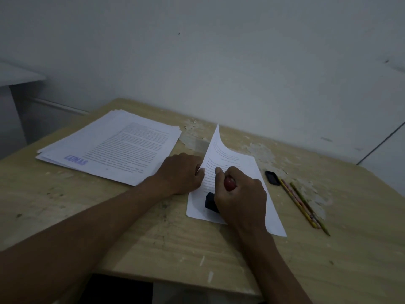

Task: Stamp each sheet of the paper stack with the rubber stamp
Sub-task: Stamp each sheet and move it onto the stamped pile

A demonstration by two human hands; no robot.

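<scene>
On the wooden table [153,238], seen from the head camera, a printed sheet [232,159] lies between the two hands, its left edge curling up off the surface. Right hand [241,198] is curled round the rubber stamp [211,202], whose reddish handle shows between the fingers and whose black base sits on the sheet's lower left part. Left hand [182,174] rests at the sheet's left edge, thumb and fingertips pinching the lifted paper. Both hands are close together, nearly touching. To the left, just beyond the left hand, lies a paper stack [109,148] with a blue stamped mark near its near corner. Right of the sheet lie a small black object [272,177] and two pencils [304,205] side by side.
</scene>
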